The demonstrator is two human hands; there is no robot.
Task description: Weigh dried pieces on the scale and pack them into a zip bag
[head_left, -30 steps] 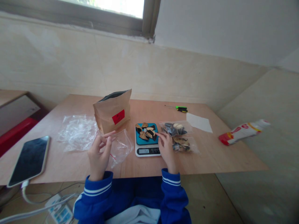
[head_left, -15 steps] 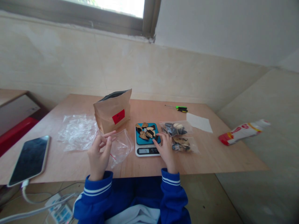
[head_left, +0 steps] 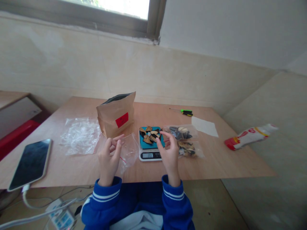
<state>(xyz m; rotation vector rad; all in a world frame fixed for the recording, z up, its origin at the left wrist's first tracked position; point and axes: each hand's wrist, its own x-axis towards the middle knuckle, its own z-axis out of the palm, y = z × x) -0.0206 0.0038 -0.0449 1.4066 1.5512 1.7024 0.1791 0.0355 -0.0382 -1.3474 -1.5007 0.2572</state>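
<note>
A white kitchen scale [head_left: 143, 156] with a blue top carries several dried brown-and-black pieces [head_left: 148, 139] that look like mushroom slices. My right hand [head_left: 169, 151] hovers over the scale's right side, thumb and index finger apart, with nothing between them. Over the edge of a clear zip bag [head_left: 129, 153], my left hand [head_left: 109, 159] has its thumb and index finger stretched out and apart, the other fingers partly curled; I see nothing in it. A brown paper pouch [head_left: 109, 119] with a red label stands open behind my left hand.
Two filled clear bags, a darker one [head_left: 178, 132] and a browner one [head_left: 188, 149], lie right of the scale. Crumpled clear bags [head_left: 80, 135] and a phone [head_left: 31, 163] on a cable are left. Screwdrivers [head_left: 186, 112], white paper [head_left: 205, 126] and a bottle [head_left: 249, 135] are right.
My right hand has lifted off the edge of the scale and its thumb and index finger now point up. My left hand has shifted right. The digits on the display differ.
</note>
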